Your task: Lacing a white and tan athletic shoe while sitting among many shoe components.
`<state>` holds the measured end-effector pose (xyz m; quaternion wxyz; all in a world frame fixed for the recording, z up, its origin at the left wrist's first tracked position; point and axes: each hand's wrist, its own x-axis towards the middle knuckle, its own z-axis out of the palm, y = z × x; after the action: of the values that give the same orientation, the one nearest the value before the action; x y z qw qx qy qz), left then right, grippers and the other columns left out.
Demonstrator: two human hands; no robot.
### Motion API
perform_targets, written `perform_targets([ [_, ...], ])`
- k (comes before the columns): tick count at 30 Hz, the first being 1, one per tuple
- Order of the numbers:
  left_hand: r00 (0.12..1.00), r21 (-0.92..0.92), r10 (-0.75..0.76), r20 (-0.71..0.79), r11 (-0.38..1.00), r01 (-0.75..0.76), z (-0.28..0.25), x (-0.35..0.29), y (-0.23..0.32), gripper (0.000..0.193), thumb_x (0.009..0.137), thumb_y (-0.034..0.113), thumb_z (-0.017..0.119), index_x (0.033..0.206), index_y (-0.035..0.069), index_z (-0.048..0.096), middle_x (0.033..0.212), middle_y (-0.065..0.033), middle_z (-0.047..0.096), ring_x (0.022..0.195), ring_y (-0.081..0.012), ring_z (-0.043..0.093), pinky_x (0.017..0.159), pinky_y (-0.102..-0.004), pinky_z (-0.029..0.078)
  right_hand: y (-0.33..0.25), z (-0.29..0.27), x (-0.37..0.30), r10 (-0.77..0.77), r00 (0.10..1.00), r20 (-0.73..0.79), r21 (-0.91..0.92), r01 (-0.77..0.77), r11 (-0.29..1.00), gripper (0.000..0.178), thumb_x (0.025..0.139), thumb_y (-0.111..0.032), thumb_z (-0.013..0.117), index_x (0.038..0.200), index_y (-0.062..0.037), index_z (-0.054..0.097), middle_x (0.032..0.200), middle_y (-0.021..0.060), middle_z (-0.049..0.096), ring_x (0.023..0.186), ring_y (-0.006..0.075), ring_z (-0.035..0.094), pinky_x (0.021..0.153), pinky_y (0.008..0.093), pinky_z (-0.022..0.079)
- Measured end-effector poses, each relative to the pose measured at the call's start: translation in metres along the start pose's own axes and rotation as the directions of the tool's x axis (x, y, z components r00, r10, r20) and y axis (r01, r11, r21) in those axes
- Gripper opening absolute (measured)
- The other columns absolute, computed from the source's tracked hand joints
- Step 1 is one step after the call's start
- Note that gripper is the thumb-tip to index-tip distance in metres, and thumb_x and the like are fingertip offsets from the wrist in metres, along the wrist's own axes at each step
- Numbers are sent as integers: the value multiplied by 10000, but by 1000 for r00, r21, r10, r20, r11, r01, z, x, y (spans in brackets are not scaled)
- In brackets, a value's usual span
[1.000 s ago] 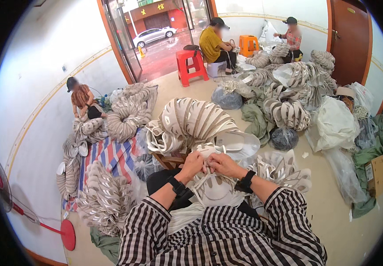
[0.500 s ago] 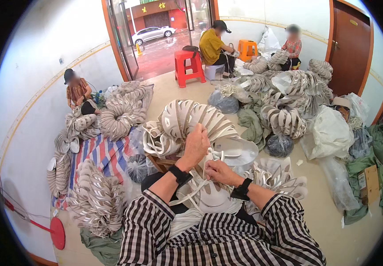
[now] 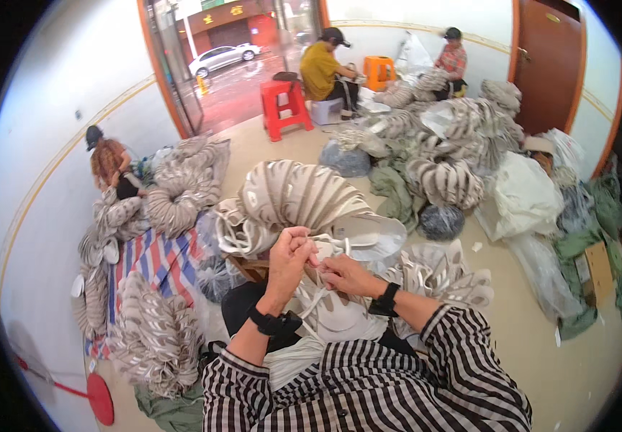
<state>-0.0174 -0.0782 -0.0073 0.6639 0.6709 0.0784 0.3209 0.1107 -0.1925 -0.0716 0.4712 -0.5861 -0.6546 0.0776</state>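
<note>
My left hand [image 3: 291, 261] is closed, fingers pinched on a white shoelace at the edge of a pale shoe upper [image 3: 329, 247]. Just right of it, my right hand [image 3: 348, 276] grips that upper, its fingers bent and almost touching the left ones. The exact hold of the fingertips is partly hidden. Another white upper [image 3: 340, 320] with loose laces lies over my lap. Directly beyond my hands, a thick curved bundle of beige and white shoe uppers [image 3: 304, 194] rests on a low wooden support, laces [image 3: 242, 229] looped at its left end.
More bundled uppers stand at my left [image 3: 154, 338] and right [image 3: 444, 277]. A striped sheet [image 3: 154, 263] covers floor at left. Bags [image 3: 523, 194] and heaped bundles fill the right. A red stool [image 3: 284, 108] is near the doorway; three people sit working farther off.
My left hand has come down from its raised position toward my right hand, fingers now pinched close beside it. The whole view has shifted slightly, and the person at left leans forward.
</note>
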Motion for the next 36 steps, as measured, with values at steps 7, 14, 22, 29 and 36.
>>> perform_targets([
  [7,981,-26,-190,26,981,191,-11,-15,-17,158,892,80,542,1001,-25,588,751,-60,608,571,-105,557,531,-223,454,8,10,1,161,983,90,208,-177,962,93,854,-88,518,875,-4,549,628,97,606,561,178,597,539,301,464],
  [14,971,-2,-236,24,972,237,-32,-47,-23,109,910,95,540,929,-9,565,761,-67,621,565,-91,547,529,-207,438,7,12,-3,216,976,-41,269,-197,943,100,865,-103,525,827,-10,537,589,72,596,521,204,571,539,324,460],
  [22,997,211,-76,7,975,73,-7,-27,-46,79,880,67,550,893,-7,575,734,5,588,624,-44,491,573,-190,387,13,18,-3,254,944,-208,293,-188,937,108,859,-102,571,902,-2,568,746,82,587,668,141,539,621,280,438],
  [29,970,147,-236,-52,959,241,7,-22,-65,61,900,52,530,885,0,559,692,-25,572,485,-72,507,411,-208,406,12,10,-4,399,915,-62,607,-283,743,90,911,-116,553,923,-34,587,715,-46,520,636,36,456,574,202,383],
  [36,950,62,-312,27,949,310,12,-19,-70,87,899,71,522,876,-3,561,685,-50,590,481,-84,517,416,-204,426,9,6,-7,415,908,-66,628,-285,724,95,905,-108,528,877,-22,557,668,-3,551,570,61,492,515,222,397],
])
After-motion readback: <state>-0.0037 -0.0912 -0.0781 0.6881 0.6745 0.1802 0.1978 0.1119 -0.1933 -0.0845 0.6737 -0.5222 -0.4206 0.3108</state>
